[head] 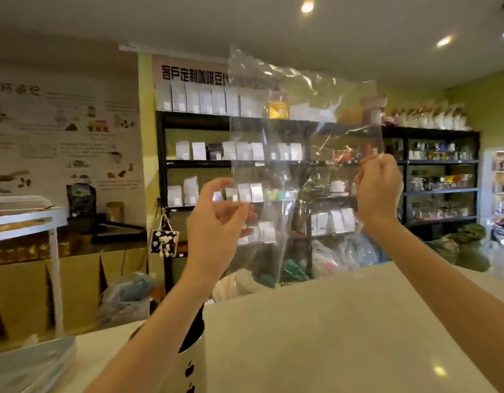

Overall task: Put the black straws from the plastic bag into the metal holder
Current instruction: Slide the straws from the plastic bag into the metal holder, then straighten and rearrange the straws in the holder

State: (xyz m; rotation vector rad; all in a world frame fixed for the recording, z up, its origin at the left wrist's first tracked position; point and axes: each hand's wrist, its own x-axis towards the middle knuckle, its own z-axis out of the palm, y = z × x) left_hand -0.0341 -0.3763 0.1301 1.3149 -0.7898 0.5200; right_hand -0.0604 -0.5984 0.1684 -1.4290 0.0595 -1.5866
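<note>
Now your two hands are raised in the middle of the frame with the plastic bag (299, 131) held up between them, clear and crumpled, with the shop shelves (432, 163) showing through it. Your right hand (379, 191), right of centre, has its fingers closed in a pinch on the bag's right edge. Your left hand (217, 222), left of centre, is half open with curled fingers at the bag's lower left edge; whether it truly grips the film you cannot tell. Low in the frame, behind your left forearm, the metal holder (192, 361) stands on the pale counter (344, 330), dark straws (195, 327) visible inside its mouth.
</note>
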